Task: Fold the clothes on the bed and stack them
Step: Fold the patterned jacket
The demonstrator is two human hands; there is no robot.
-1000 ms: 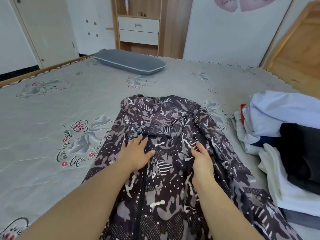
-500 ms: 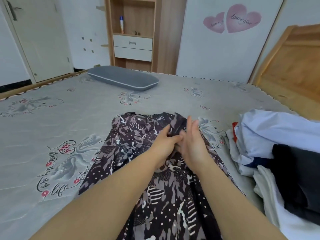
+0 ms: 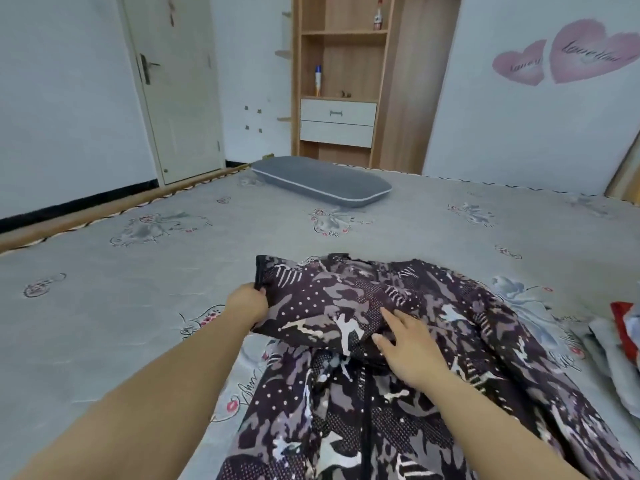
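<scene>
Two bare hands work on one garment [image 3: 398, 393], a dark patterned piece with a zip running up its middle, spread on the bed [image 3: 104, 306]. Nearest the viewer, the lower body of the garment lies flat below both hands, the zip line passing just beneath the right hand. The right hand [image 3: 408, 348] rests with straight, spread fingers on the cloth at the point where a folded-over panel meets the flat body; it pins the fabric and grips nothing. To its left, and slightly farther away, the left hand [image 3: 247, 306] has its fingers curled around the outer edge of that panel, holding the fabric at the garment's left side. The held panel stretches between the two hands and looks slightly raised at the gripped end. Beyond both hands, the collar end of the garment lies against the bed surface.

Judged from its drape and creases, the cloth is thin, light and limp: it should follow the grip without resistance but will sag and bunch wherever unsupported, and the smooth weave may slide on itself. The best holds appear to be edges, seams or the shoulder, taken with one hand while the other presses flat at the fold line, much as here.

To the right of the right hand, well apart, the edge of a pile of other clothes [image 3: 620, 334] shows. Far beyond the grip, a grey pillow [image 3: 322, 183] lies at the bed's far side, with a wooden shelf unit [image 3: 341, 81] and a door [image 3: 176, 84] behind it.
</scene>
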